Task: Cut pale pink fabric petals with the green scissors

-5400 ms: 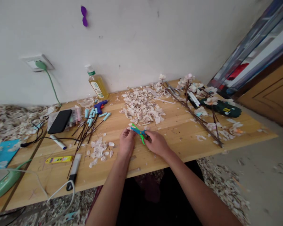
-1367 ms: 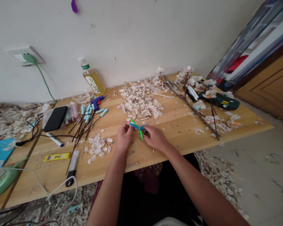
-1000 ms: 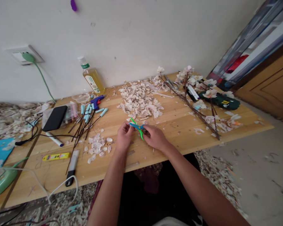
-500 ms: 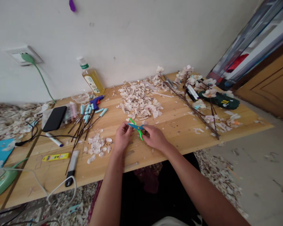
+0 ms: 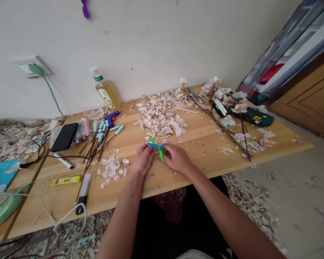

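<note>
My right hand (image 5: 176,156) grips a pair of blue and green scissors (image 5: 158,146), their blades apart and pointing left. Close by the blade tips is my left hand (image 5: 144,157), its fingers curled together in a pinch; whatever they hold is too small to make out. Beyond both hands lies a heap of pale, petal-like flakes (image 5: 162,115). A smaller pile of whitish rounded petals (image 5: 112,167) rests to the left of my left forearm.
Brown stems with light-blue tips (image 5: 99,135), a blue glue gun (image 5: 112,118), a bottle of yellow liquid (image 5: 108,93), a black phone (image 5: 64,136) and a box cutter (image 5: 83,194) lie left. Flowering branches (image 5: 218,122) stretch across the right. The table's front edge (image 5: 113,202) is near me.
My left hand has turned slightly, showing more of its palm and fingers beside the blades. The scissors stay apart in my right hand. The whole view has shifted a little.
</note>
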### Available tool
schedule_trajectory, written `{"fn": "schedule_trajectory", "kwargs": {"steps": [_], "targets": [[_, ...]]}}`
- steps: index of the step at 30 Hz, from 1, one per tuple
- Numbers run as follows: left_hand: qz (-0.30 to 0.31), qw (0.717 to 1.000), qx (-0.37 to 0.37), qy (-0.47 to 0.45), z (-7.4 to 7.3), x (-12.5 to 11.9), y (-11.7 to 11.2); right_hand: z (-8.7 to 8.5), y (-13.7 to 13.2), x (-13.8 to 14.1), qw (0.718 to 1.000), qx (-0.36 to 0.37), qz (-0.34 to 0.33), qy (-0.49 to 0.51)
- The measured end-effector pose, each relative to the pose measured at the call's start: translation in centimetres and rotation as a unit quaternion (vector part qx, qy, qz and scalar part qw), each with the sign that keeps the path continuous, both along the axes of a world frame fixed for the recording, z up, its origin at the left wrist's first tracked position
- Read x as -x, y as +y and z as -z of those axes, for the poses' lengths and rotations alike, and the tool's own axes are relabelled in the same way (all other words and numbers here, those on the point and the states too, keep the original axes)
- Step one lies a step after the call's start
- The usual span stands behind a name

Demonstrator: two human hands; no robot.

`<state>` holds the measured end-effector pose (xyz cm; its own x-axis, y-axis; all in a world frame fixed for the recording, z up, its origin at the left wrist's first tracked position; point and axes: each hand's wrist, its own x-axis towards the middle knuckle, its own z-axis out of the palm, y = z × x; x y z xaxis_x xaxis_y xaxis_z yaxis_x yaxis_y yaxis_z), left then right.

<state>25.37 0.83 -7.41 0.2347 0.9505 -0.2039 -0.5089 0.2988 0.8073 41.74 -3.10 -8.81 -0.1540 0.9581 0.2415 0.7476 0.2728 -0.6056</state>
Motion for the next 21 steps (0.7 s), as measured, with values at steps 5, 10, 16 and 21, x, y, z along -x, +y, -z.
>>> {"fn": "schedule_trajectory", "kwargs": {"steps": [5, 10, 16, 21], "targets": [[-0.014, 0.995, -0.065, 0.076, 0.9, 0.4, 0.5, -0.2, 0.0, 0.0, 1.0, 0.007, 0.0, 0.006], [-0.018, 0.985, -0.1, 0.138, 1.8, 1.0, 0.9, -0.2, 0.0, 0.1, 1.0, 0.01, 0.004, 0.006], [-0.032, 0.98, -0.095, 0.175, 1.8, 1.1, 0.9, -0.1, 0.1, 0.1, 1.0, 0.008, 0.006, -0.002], [-0.031, 0.973, -0.106, 0.204, 1.7, 1.2, 0.8, -0.2, 0.1, 0.0, 1.0, 0.007, 0.002, -0.005]]}}
